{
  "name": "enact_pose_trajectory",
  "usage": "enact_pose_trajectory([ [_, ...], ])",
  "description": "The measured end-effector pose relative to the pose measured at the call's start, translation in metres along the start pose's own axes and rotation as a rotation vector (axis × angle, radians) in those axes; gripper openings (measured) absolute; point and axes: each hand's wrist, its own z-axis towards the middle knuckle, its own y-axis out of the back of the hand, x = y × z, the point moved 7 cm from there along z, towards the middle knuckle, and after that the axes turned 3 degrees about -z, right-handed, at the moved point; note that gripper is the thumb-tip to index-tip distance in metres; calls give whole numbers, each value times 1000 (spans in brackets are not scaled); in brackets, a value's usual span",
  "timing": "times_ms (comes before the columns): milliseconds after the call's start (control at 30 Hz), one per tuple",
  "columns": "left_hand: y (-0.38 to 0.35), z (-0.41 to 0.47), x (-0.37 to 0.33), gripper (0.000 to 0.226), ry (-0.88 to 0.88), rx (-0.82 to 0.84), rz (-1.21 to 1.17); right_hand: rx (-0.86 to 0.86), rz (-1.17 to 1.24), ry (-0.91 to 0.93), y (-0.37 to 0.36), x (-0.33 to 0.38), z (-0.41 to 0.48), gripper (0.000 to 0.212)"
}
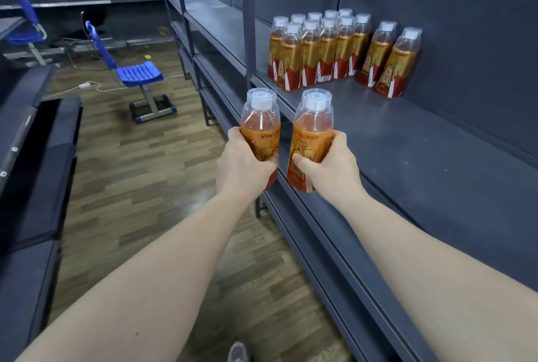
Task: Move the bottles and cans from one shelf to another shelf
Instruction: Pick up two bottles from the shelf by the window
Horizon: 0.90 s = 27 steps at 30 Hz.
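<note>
A long grey metal shelf unit (422,158) runs along the right side, from the near corner to the far wall, with several tiers. Its broad upper tier is the one level with the hands. A wood-plank floor (139,187) fills the middle of the scene, and a dark low unit (35,158) lines the left edge.

Two bare forearms reach forward from the near edge toward the front lip of the shelf. A blue chair (139,72) on a grey post stands on the floor at mid distance. A second blue chair (27,27) sits farther off at the far left.

On the upper tier, toward the far end, a packed group of bottles (317,50) stands upright in two rows, each with a gold and red label and a white cap. Just to their right, against the back panel, a pair of the same bottles (390,62) stands side by side, a little apart from the group.

Nearer, two more bottles are held in the air at the shelf's front edge, upright and close together. The left bottle (260,120) sits in the left grip (244,166), fingers wrapped round its lower body. The right bottle (313,129) sits in the right grip (332,166), thumb across the label and fingers curled behind. Both hold amber liquid under clear domed covers over white caps.

A white cable (84,86) trails across the floor near the chair. The tip of a grey shoe (237,353) shows at the bottom edge.
</note>
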Motion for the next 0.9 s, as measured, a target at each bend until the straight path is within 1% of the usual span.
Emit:
enact_pose_trajectory([
  [167,-14,65,0,53,-46,46,-15,-36,-25,-25,-18,4,57,57],
  [267,-22,103,-2,52,-91,72,1,-69,-33,-51,-24,5,89,63],
  [467,-48,166,-4,56,-103,126,-44,-162,-44,-113,-20,-7,137,67],
  [633,-79,200,-20,63,-146,183,-50,-221,-67,-165,-5,-25,171,69],
  [767,-111,217,-42,60,-220,246,-29,-262,-80,-175,8,-40,201,70],
  [900,-143,234,-63,65,-229,263,-8,-291,-78,-196,23,-58,227,69],
])
